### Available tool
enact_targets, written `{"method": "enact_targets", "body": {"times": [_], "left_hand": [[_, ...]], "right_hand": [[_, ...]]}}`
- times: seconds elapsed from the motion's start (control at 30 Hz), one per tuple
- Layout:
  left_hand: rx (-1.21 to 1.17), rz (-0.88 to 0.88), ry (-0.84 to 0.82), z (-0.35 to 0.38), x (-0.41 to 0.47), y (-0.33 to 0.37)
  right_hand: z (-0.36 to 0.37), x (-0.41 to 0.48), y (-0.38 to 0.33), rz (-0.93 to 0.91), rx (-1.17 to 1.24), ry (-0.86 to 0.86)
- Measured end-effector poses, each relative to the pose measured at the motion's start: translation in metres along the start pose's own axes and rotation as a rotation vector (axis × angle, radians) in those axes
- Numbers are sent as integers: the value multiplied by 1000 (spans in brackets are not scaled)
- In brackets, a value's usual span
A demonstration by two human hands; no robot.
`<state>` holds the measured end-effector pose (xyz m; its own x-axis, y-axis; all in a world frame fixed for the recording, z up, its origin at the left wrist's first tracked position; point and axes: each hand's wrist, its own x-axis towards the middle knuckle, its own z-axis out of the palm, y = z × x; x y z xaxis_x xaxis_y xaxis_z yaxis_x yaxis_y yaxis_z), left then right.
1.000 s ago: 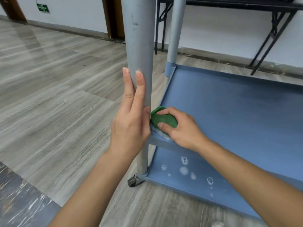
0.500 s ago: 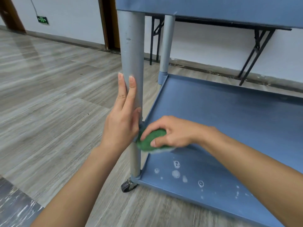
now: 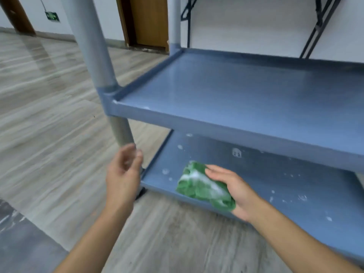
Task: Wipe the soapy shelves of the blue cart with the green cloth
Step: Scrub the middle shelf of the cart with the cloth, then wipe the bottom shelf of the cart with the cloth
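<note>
The blue cart has a middle shelf [image 3: 246, 95] that looks free of foam and a bottom shelf [image 3: 285, 186] dotted with white soap spots. My right hand [image 3: 234, 192] holds the bunched green cloth [image 3: 202, 187], streaked with white foam, over the front left part of the bottom shelf. My left hand [image 3: 124, 172] hovers by the lower part of the grey front-left post [image 3: 121, 131], fingers loosely curled, gripping nothing.
Wooden floor [image 3: 49, 125] stretches to the left and in front of the cart. A cart wheel [image 3: 140, 192] shows under the front-left corner. Behind stand a brown door [image 3: 149, 22], a white wall and black folding table legs [image 3: 317, 26].
My right hand carried the cloth from the middle shelf's front-left corner down to the bottom shelf. My left hand let go of the post and dropped lower. The view moved down.
</note>
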<state>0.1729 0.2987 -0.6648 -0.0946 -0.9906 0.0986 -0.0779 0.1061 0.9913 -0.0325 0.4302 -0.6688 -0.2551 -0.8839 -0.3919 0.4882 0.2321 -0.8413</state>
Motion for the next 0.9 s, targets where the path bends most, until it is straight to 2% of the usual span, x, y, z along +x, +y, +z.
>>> {"method": "enact_targets", "body": {"times": [0.07,0.1,0.13,0.2,0.33,0.4,0.43,0.5,0.6,0.67,0.73,0.8,0.9], "left_hand": [[-203,-401,-281,34,-37,-17],[-249,-532,-428,49,-51,-21],[-299,-614,-540,68,-68,-23],[-414,-659,-635,99,-86,-23],[-494,-675,-697,151,-107,-7],[-491,-657,-742,171,-113,-4],[-473,-639,-750,180,-116,-4],[-395,-601,-753,202,-126,-3],[-294,-552,-734,228,-146,-5],[-303,-544,-691,243,-158,-7],[-375,-579,-628,254,-165,-9],[-458,-645,-573,267,-171,-7],[-531,-779,-577,285,-184,2]], "right_hand": [[-19,-9,6,61,187,16],[-26,-12,7,75,243,9],[-38,-19,7,73,294,0],[-58,-30,3,57,374,-27],[-112,-65,-23,-55,348,-104],[-138,-81,-31,-113,187,-176],[-149,-87,-30,-145,44,-149],[-168,-102,-28,-209,-201,36],[-187,-113,-20,-268,-303,225],[-199,-113,-14,-275,-212,310],[-209,-110,-10,-239,78,379],[-221,-112,-9,-155,388,355],[-238,-117,-7,-130,561,268]]}}
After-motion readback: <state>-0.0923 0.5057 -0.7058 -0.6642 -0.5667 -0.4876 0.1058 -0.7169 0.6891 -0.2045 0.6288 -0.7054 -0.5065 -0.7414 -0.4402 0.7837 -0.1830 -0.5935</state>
